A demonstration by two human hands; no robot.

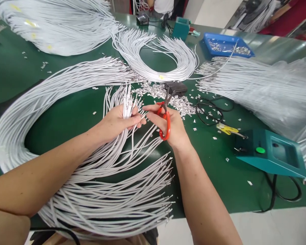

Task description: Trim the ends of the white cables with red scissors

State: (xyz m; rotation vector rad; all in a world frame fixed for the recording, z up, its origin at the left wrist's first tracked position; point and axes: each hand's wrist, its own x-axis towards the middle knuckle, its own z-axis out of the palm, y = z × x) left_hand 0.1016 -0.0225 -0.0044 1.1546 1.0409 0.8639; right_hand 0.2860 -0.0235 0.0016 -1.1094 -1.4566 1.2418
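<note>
My left hand (126, 120) is closed round a bunch of thin white cables (127, 102), whose ends stick up above the fist. Red-handled scissors (165, 120) hang on my right hand (172, 124), their dark blades pointing up and away. The thumb and fingers of that hand reach toward the cable ends by my left fingers; whether they touch a cable I cannot tell. More loose white cables (132, 197) curve beneath both arms, their stripped ends toward the right.
Small silvery scraps (183, 103) lie around a black block (177, 88). At the right stands a teal device (272, 153) with a yellow clip (226, 129). Coiled cables (158, 69), bagged cables (265, 85) and a blue tray (226, 44) occupy the back.
</note>
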